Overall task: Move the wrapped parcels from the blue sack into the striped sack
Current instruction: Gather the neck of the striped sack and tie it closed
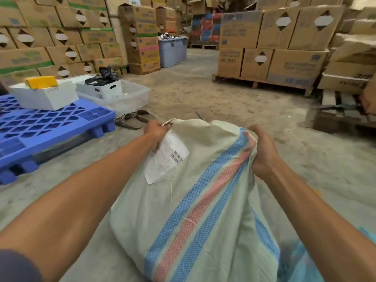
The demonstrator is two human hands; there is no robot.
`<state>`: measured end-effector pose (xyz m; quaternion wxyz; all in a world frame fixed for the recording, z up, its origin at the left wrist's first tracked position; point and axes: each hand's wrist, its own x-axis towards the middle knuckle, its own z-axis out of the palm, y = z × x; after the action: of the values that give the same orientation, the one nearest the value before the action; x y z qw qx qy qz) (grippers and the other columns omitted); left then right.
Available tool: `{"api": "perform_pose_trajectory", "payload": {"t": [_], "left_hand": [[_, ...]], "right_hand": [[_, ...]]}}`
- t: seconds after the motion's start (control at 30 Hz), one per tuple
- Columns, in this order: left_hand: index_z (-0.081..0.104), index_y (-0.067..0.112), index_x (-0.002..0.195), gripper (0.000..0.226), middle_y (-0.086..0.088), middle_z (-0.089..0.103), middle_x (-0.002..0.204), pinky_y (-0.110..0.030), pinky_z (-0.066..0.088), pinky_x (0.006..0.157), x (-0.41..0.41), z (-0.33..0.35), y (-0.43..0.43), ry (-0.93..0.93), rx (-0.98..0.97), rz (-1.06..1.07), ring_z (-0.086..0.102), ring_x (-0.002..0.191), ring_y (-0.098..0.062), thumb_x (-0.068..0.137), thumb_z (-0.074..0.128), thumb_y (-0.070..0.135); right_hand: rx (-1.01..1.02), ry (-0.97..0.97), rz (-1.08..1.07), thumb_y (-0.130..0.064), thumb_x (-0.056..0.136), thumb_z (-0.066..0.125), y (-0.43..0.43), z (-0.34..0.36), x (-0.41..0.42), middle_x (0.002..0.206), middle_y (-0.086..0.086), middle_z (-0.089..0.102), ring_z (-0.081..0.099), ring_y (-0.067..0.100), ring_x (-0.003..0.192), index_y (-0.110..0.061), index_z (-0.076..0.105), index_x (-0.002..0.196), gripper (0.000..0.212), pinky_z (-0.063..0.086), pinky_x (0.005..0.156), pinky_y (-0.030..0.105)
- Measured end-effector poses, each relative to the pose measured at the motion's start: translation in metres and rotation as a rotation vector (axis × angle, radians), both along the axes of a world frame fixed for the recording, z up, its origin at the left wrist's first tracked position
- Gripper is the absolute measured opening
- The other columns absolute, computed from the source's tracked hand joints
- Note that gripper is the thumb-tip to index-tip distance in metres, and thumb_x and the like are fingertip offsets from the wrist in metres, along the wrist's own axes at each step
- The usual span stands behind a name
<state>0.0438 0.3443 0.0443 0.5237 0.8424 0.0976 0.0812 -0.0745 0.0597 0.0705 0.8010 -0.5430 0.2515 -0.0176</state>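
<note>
The striped sack [195, 210] lies bulging on the concrete floor in front of me, off-white with blue and pink stripes and a white shipping label [167, 157] near its far end. My left hand [155, 129] grips the sack's far left corner. My right hand [262, 151] clutches bunched fabric at its far right edge. A strip of the blue sack [301, 259] shows at the lower right, partly under the striped sack and my right arm. No wrapped parcels are visible; the sacks hide their contents.
A blue plastic pallet [40, 131] with white bins [44, 94] sits to the left, and a pair of sandals [134, 120] lies beside it. Stacked cardboard boxes [270, 55] on wooden pallets line the right and back. Grey tubs [172, 50] stand far back.
</note>
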Motion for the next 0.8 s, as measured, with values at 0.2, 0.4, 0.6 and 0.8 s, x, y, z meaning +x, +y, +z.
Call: {"api": "perform_pose_trajectory", "payload": {"t": [0.2, 0.4, 0.6, 0.8], "left_hand": [[0.062, 0.010, 0.113, 0.034, -0.010, 0.065, 0.108, -0.030, 0.045, 0.074, -0.007, -0.026, -0.002, -0.007, 0.187, -0.121, 0.061, 0.097, -0.025, 0.089, 0.068, 0.033], [0.052, 0.012, 0.121, 0.045, -0.006, 0.053, 0.114, -0.038, 0.044, 0.089, -0.111, -0.015, 0.016, -0.685, 0.726, -0.093, 0.051, 0.104, -0.026, 0.079, 0.061, 0.025], [0.037, 0.015, 0.149, 0.060, -0.006, 0.027, 0.159, -0.040, 0.024, 0.117, -0.176, -0.083, 0.062, -0.564, 0.945, -0.437, 0.025, 0.147, -0.025, 0.095, 0.046, 0.042], [-0.006, 0.044, 0.154, 0.066, 0.008, -0.022, 0.162, -0.043, -0.004, 0.123, -0.142, -0.097, 0.049, -0.367, 0.861, -0.568, -0.024, 0.148, -0.008, 0.098, 0.024, 0.063]], "right_hand": [[-0.716, 0.047, -0.029, -0.027, 0.080, 0.078, 0.021, -0.037, -0.015, 0.132, 0.015, 0.045, 0.052, 0.030, 0.109, -0.026, 0.028, 0.136, 0.075, 0.045, 0.092, 0.041], [-1.541, -0.297, -0.262, -0.010, 0.066, 0.065, 0.075, -0.042, -0.071, 0.137, 0.013, 0.036, 0.036, 0.035, 0.125, -0.025, 0.039, 0.139, 0.078, 0.032, 0.104, 0.052], [-1.787, -0.639, 0.114, -0.034, 0.080, 0.060, 0.100, -0.057, -0.137, 0.125, 0.008, 0.050, 0.050, 0.035, 0.117, -0.019, 0.054, 0.129, 0.052, 0.036, 0.103, 0.047], [-1.856, -0.095, 0.384, -0.097, 0.071, 0.019, 0.094, -0.114, -0.125, 0.164, 0.010, -0.023, -0.027, 0.030, 0.149, -0.021, 0.000, 0.160, 0.118, -0.015, 0.119, 0.057]]}}
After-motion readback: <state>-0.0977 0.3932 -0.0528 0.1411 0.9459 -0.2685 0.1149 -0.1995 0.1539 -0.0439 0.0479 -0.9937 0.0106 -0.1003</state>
